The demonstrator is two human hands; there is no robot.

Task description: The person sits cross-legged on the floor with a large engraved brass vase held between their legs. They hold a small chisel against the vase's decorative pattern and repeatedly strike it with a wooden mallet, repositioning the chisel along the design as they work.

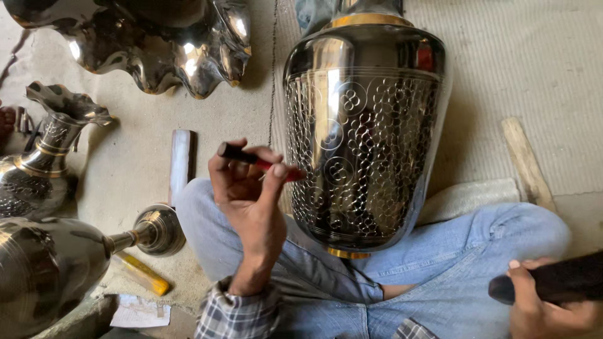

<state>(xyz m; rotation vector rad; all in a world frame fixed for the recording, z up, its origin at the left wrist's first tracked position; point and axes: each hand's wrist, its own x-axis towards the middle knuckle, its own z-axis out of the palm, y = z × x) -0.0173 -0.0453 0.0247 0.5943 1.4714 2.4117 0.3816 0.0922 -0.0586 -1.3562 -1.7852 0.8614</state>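
Observation:
A large shiny metal vase (364, 138) with an engraved pattern of circles lies across my lap, its base toward me. My left hand (248, 194) grips a thin red-and-black chisel (257, 161), its tip resting against the vase's left side. My right hand (543, 304) is low at the right edge, closed around a dark wooden mallet handle (553, 279), held away from the vase. My legs in blue jeans (440, 270) are crossed under the vase.
A scalloped metal bowl (157, 44) lies at top left. Two smaller engraved vases (44, 163) (56, 257) rest at left. A small wooden block (181, 160), a yellow tool (144, 273), a paper scrap (141, 311) and a wooden stick (527, 163) lie on the floor.

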